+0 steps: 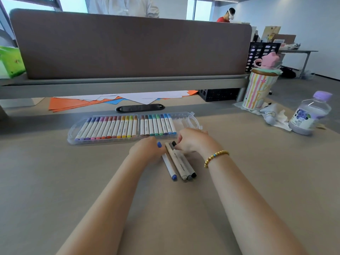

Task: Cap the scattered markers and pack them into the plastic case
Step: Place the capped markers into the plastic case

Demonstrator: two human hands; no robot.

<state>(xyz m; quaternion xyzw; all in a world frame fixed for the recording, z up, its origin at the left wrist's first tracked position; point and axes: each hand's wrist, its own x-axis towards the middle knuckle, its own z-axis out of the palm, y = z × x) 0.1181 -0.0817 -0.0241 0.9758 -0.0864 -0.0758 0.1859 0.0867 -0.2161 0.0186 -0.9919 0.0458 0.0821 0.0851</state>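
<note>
Between left hand [147, 149] and right hand [193, 140], four markers [181, 162].

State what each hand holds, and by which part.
Left hand grips the blue marker near its far end; right hand pinches the far ends of the grey and black markers.

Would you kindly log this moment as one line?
left hand: holds blue marker | right hand: holds three markers | case: open
</note>
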